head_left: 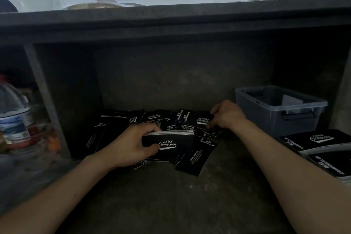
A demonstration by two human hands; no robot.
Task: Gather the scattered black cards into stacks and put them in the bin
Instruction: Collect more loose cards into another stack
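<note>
Several black cards with white "Camping Club" print lie scattered on a dark concrete shelf, mostly in the middle towards the back wall. My left hand grips a stack of gathered cards by its left end, held just above the pile. My right hand reaches to the back right of the pile, and its curled fingers pinch a single card there. The grey plastic bin stands at the right against the back wall, a pale sheet inside it.
Two neat stacks of black cards lie at the right edge in front of the bin. A thick concrete slab overhangs the shelf. A clear water bottle and blurred items stand beyond a grey post at left.
</note>
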